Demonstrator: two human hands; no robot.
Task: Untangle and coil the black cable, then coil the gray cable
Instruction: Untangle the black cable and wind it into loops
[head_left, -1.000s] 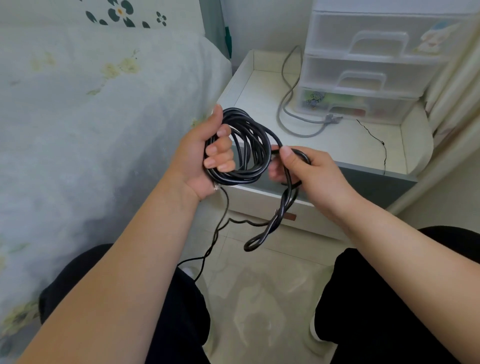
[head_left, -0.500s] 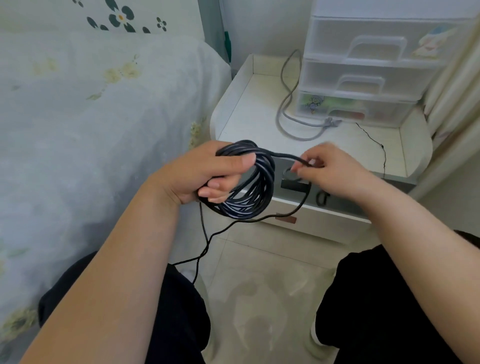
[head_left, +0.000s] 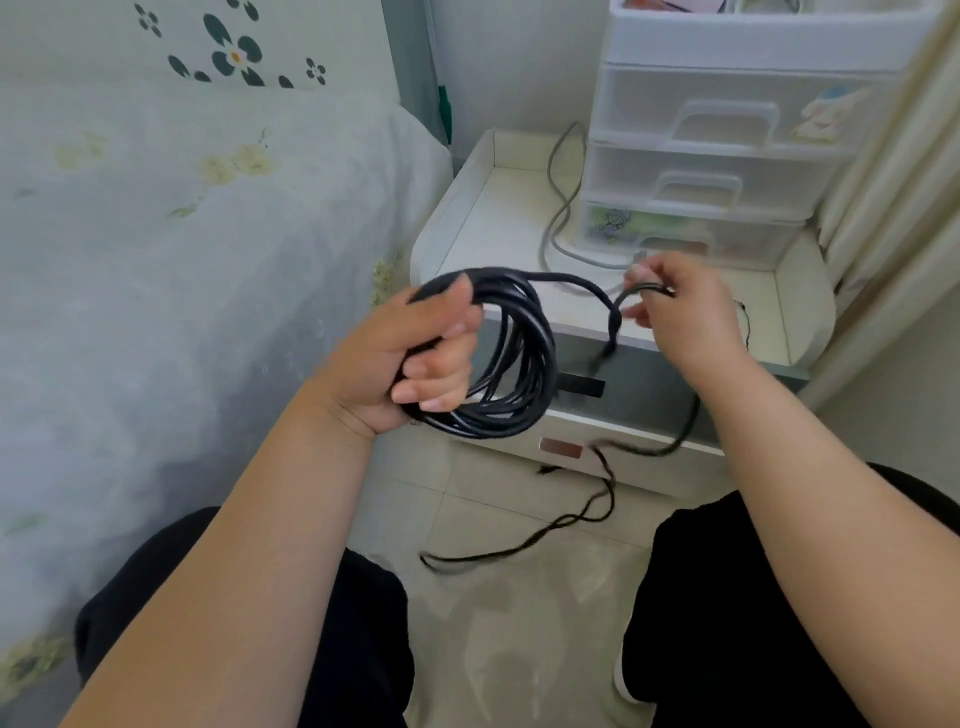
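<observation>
Several limp, light loops of thin black rubber cable sit clenched in the left hand, while the right hand at 3 o'clock pinches the slack strand, best gripped near the bundle

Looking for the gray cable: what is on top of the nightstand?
On the nightstand stand plastic drawers, with the gray cable beside them. The right hand covers the cable's near end.

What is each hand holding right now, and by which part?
Both hold the black cable. The left hand grips the coiled loops on their left side; the right hand pinches the loose strand leading off the coil.
</observation>
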